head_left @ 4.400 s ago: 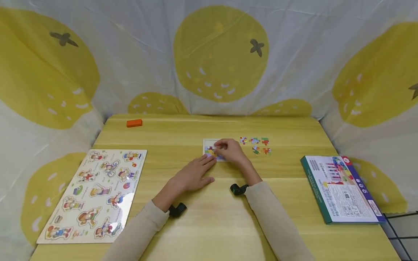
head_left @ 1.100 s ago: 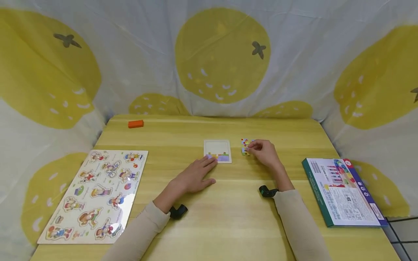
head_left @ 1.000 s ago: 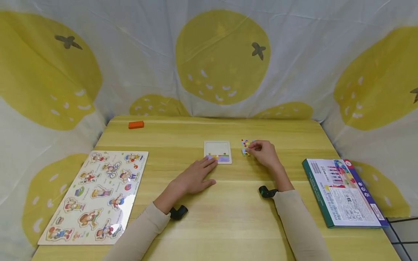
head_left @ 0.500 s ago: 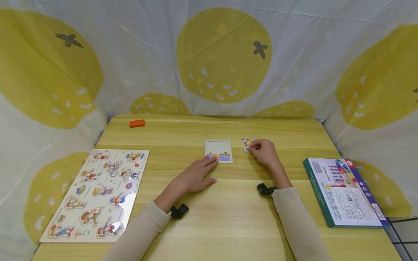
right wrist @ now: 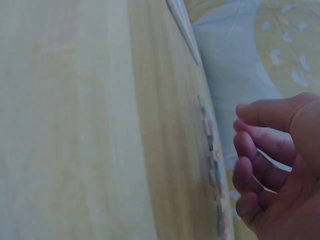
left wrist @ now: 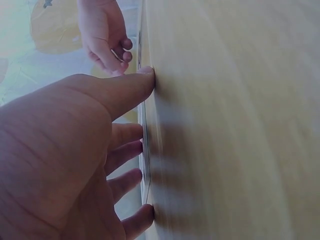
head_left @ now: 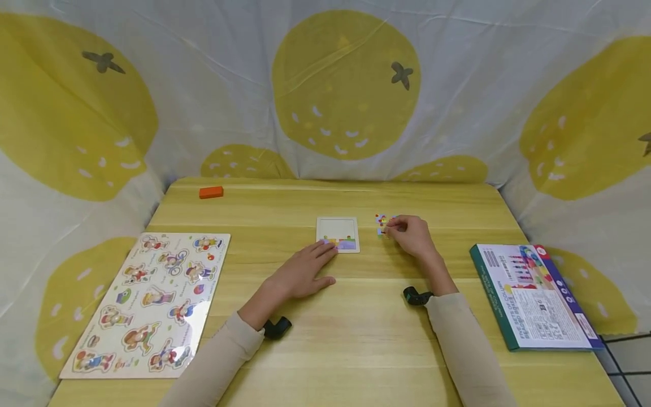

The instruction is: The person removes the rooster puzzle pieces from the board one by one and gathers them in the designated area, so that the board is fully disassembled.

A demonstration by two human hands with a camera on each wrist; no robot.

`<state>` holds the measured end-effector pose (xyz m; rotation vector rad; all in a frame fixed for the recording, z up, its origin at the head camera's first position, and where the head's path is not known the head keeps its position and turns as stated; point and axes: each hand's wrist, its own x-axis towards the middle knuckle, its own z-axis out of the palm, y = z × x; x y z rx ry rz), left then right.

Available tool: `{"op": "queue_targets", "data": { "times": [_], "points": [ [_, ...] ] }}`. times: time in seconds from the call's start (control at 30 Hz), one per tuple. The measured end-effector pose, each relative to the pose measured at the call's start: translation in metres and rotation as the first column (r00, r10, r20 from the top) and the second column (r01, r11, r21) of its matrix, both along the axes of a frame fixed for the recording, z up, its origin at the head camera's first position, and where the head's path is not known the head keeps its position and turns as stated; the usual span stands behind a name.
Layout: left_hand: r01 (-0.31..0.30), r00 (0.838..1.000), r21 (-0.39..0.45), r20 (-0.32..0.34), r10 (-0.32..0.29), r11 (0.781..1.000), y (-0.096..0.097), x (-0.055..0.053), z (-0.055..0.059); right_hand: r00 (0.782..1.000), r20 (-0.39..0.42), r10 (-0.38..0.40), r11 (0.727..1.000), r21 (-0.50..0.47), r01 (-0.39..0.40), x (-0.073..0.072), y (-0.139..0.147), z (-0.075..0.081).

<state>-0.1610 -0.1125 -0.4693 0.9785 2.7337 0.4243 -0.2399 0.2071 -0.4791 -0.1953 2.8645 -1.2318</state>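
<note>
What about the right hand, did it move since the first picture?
Yes, the right hand moved right: before, it was over the small puzzle board; now it is right of that board, by the loose pieces.

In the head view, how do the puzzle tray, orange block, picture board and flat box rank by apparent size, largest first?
1. Picture board
2. Flat box
3. Puzzle tray
4. Orange block
Nearness may enlarge the first two.

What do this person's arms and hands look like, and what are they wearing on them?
Plain beige long sleeves, the left sleeve and right sleeve, end near the wrists. The left hand and right hand are bare, with no gloves or rings visible. Each wrist wears a small black camera with a rounded end.
</note>
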Motion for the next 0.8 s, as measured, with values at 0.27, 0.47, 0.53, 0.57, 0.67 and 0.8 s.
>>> {"op": "queue_targets", "data": {
  "times": [0.27,0.47,0.53,0.57,0.67,0.8],
  "points": [
    [-0.007,1.0,0.044,-0.02,0.008,0.999,-0.002,-0.002,-0.002,0.996,0.053,0.069,0.993,-0.1,-0.063,0.012,-0.002,0.009],
    [-0.006,1.0,0.036,-0.028,0.007,0.999,0.001,-0.002,-0.001,0.991,0.066,0.115,0.987,-0.12,-0.107,0.017,-0.012,0.005],
    [-0.005,1.0,0.036,-0.019,0.006,0.999,0.004,-0.003,0.0,0.989,0.067,0.13,0.985,-0.127,-0.12,0.018,-0.018,0.002],
    [-0.005,1.0,0.034,-0.013,0.006,0.999,0.005,-0.003,0.0,0.988,0.069,0.139,0.983,-0.13,-0.129,0.018,-0.021,0.001],
    [0.002,1.0,0.019,-0.002,-0.002,1.0,0.007,-0.003,-0.001,0.984,0.069,0.165,0.977,-0.148,-0.154,0.018,-0.03,-0.001],
    [0.019,1.0,0.009,0.006,-0.019,1.0,0.008,-0.003,-0.002,0.979,0.076,0.191,0.971,-0.161,-0.177,0.017,-0.04,-0.003]
  ]
}}
